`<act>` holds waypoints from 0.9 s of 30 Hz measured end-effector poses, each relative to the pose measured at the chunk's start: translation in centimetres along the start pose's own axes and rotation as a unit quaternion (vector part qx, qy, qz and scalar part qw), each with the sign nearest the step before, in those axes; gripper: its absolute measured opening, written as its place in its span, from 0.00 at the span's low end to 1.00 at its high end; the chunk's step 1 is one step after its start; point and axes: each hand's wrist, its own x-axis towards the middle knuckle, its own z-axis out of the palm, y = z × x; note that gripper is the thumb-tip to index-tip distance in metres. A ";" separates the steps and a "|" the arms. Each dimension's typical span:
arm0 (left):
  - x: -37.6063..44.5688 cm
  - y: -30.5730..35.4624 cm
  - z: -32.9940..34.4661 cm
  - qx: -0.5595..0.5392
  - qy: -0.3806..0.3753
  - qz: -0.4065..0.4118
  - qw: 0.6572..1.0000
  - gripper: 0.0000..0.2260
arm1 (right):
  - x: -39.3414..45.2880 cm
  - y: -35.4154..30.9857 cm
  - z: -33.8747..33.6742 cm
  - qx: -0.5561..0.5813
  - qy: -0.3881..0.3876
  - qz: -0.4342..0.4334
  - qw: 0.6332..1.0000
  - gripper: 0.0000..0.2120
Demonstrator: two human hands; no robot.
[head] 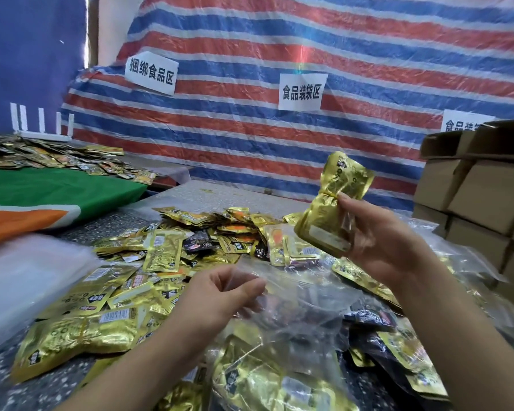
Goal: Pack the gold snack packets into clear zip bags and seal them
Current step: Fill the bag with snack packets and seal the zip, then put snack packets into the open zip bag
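My right hand [377,241] holds up a bundle of gold snack packets [331,203], tied round the middle with a yellow band, above the table. My left hand [220,295] pinches the rim of an empty clear zip bag [297,301] that hangs open below and left of the bundle. Loose gold packets [161,253] cover the table in a heap, with a few dark ones mixed in. Another banded gold bundle [74,336] lies at the near left. Filled clear bags [264,378] lie at the near edge.
A stack of clear bags [27,280] lies at the left. Behind it a green and orange cloth [51,191] carries another pile of packets [51,157]. Cardboard boxes [481,197] are stacked at the right. A striped tarp [279,143] with paper signs closes the back.
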 end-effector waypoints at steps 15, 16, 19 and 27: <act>-0.1 0.6 0.0 -0.019 0.007 -0.004 1.000 0.11 | 0.0 1.0 0.0 -0.198 -0.091 0.003 0.976 0.14; -0.1 0.6 0.0 -0.013 0.006 -0.004 1.000 0.12 | 0.1 1.1 0.0 -0.208 -0.089 -0.001 0.974 0.15; -0.1 0.5 0.2 -0.002 0.008 -0.002 1.000 0.13 | 0.3 1.4 0.0 -0.223 -0.080 -0.031 0.971 0.16; -0.1 0.7 0.4 -0.019 0.028 -0.004 0.999 0.12 | 0.5 1.6 0.5 -0.228 -0.090 -0.093 0.965 0.18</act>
